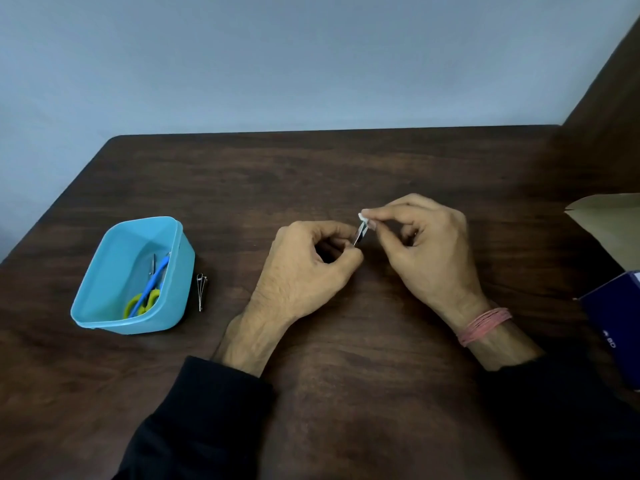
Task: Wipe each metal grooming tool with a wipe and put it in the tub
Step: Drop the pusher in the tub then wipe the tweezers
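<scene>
Above the dark wood-grain table (311, 174), the curled left hand (304, 268) grips a thin metal tool (358, 234); the right hand (429, 244) pinches a small white wipe (364, 216) on its tip.

scissors (145, 292) in tub (104, 271), clipper (201, 292) just right

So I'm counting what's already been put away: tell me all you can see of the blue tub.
The blue tub is a rounded-rectangular open container, plastic by its look, upright on the dark wooden table, left of both hands. Inside lie scissors with blue and green handles and a slim metal tool. A metal nail clipper lies just outside its right wall.
</scene>
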The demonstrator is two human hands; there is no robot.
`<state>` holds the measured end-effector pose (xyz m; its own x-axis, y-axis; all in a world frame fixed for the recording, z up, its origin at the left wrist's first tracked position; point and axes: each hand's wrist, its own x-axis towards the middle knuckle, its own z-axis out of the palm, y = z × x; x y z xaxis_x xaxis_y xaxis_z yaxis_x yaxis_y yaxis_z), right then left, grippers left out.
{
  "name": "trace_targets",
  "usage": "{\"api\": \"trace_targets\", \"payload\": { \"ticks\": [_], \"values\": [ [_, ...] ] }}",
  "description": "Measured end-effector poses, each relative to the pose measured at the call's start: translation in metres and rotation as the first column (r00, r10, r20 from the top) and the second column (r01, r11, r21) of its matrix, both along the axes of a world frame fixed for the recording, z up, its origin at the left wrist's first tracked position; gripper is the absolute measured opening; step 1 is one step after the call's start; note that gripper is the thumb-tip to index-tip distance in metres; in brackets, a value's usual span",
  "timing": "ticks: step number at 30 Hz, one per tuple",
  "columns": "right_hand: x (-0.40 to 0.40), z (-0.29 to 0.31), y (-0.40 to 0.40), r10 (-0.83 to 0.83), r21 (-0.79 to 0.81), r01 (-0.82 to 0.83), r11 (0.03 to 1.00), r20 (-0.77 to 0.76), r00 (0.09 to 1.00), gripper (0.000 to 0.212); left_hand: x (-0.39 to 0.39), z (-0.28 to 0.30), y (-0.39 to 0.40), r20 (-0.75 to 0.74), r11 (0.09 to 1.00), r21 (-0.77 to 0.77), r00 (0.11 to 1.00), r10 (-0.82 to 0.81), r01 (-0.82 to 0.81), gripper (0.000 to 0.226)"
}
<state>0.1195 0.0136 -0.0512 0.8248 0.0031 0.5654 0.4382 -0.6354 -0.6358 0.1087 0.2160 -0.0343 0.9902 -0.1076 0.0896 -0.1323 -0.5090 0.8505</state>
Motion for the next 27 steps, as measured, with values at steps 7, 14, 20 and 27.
{"api": "trace_targets", "payload": {
  "ticks": [7,14,20,27],
  "values": [
    [0.0009,0.0028,-0.0014,-0.12,0.132,0.118,0.984,0.008,0.993,0.011,0.0047,0.0008,0.0003,-0.112,0.976,-0.205,0.993,0.046,-0.069,0.024],
    [-0.0046,0.0075,0.0032,-0.017,0.06,0.013,0.998,0.057,0.998,0.011,0.0058,0.0005,0.0048,-0.089,0.973,-0.207,0.989,-0.122,0.101,0.021],
    [-0.005,0.0065,0.0027,0.01,0.054,-0.011,0.998,0.034,0.999,0.012,0.007,-0.0026,0.0063,-0.072,0.973,-0.186,0.986,-0.153,0.138,0.025],
    [-0.0015,0.0032,-0.001,-0.047,0.063,0.043,0.997,0.065,0.997,0.011,0.0076,-0.0056,0.0063,-0.042,0.979,-0.13,0.986,-0.163,0.157,0.021]
  ]
}}
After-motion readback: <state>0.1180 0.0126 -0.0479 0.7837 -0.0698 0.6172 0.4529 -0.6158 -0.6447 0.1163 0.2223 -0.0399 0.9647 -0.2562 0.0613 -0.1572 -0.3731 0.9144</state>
